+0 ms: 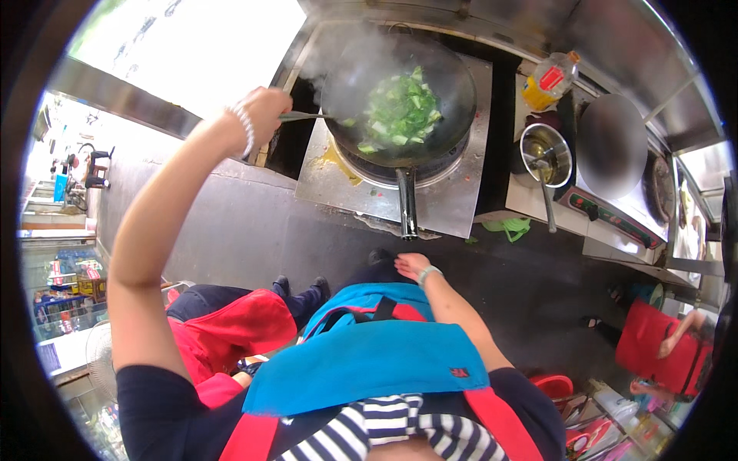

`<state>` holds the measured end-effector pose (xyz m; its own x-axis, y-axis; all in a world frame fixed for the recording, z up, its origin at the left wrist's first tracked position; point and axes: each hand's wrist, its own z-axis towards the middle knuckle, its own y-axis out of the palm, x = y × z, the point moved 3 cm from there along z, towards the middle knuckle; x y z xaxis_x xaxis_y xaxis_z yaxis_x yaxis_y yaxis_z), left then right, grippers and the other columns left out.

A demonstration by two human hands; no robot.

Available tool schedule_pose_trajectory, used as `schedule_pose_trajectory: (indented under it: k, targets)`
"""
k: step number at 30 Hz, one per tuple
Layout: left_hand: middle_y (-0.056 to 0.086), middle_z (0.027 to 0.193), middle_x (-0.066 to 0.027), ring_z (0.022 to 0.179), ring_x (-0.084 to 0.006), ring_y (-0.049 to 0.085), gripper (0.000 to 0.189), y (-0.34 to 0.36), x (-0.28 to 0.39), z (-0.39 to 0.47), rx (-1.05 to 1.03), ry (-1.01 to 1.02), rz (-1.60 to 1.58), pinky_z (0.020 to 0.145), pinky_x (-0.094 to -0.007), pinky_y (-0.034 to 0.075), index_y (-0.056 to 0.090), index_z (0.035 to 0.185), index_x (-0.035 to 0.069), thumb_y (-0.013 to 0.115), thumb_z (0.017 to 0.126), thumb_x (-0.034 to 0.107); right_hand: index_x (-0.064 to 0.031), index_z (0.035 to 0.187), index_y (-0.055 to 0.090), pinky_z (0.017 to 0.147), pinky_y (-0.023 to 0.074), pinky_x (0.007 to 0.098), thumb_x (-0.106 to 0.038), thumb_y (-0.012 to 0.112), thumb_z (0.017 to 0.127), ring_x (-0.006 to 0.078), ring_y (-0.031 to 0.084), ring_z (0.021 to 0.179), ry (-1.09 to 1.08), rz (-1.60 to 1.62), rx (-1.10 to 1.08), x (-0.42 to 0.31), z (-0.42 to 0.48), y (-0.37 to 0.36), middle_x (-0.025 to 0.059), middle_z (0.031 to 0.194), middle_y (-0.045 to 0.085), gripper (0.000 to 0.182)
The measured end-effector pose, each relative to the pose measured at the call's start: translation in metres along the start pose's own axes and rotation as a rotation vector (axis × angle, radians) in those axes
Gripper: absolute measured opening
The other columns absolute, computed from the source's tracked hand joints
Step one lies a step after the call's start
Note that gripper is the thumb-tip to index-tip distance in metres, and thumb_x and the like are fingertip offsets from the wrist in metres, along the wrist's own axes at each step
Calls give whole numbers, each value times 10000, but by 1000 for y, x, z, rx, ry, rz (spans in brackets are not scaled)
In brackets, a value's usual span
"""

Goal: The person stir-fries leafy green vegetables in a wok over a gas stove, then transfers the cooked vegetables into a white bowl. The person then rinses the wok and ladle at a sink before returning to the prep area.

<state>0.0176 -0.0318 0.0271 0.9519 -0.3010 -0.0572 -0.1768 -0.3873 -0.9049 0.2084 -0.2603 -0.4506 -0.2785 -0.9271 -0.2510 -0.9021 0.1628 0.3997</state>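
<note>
My left hand [267,118], with a white bead bracelet on the wrist, grips the handle of a metal cooking utensil [305,116]. The utensil reaches to the left rim of a black wok [455,104]; steam blurs its far end. Chopped green leafy vegetables [403,109] lie in the wok, and steam rises from the back left. The wok sits on a round burner, with its handle [407,201] pointing towards me. Below the end of that handle, my right hand [413,266] holds nothing, its fingers loosely extended; a watch is on that wrist.
Right of the stove stand an oil bottle [550,80], a metal pot [546,155] with a ladle in it, and a second stove [611,216]. A person in a red apron [239,322] is close at my left. Another person [663,346] is at the far right.
</note>
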Motion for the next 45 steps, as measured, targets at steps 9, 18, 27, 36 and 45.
schedule_pose_trajectory:
  k: [9,18,27,36,45]
  targets:
    - [516,673,-44,413,-58,378,314,159,-41,-77,153,-307,-1707,323,-161,267,446,1091,35,463,802,155,-30,822,491,748,420,411,-31,462,697,249,494,704,-135,1162,-59,-45,130,144,95,739,501,129]
    - [507,748,-95,463,-77,413,290,210,-24,-98,103,-341,-2261,345,-145,296,447,1097,44,451,818,122,-7,846,511,673,448,384,-93,430,743,252,514,706,-151,1220,-41,-35,137,147,134,788,534,157]
    - [497,747,-112,458,-82,413,326,214,-29,-107,149,-351,-2289,339,-142,295,437,1108,34,480,806,149,-84,906,513,757,395,401,-221,425,792,221,518,749,-99,1101,-30,-29,160,177,90,795,542,199]
    - [532,726,-64,430,-64,400,345,192,-29,-111,116,-364,-1976,362,-167,299,447,1091,5,531,776,118,-100,974,505,802,351,391,-314,443,772,214,432,1002,-331,415,-90,-16,208,174,78,1016,497,301]
    - [549,593,-44,437,-76,417,206,-41,-36,-60,63,100,-168,410,-228,361,607,858,27,588,654,10,-119,992,535,535,444,291,-131,529,718,120,530,692,144,-832,-205,14,67,54,18,810,552,275]
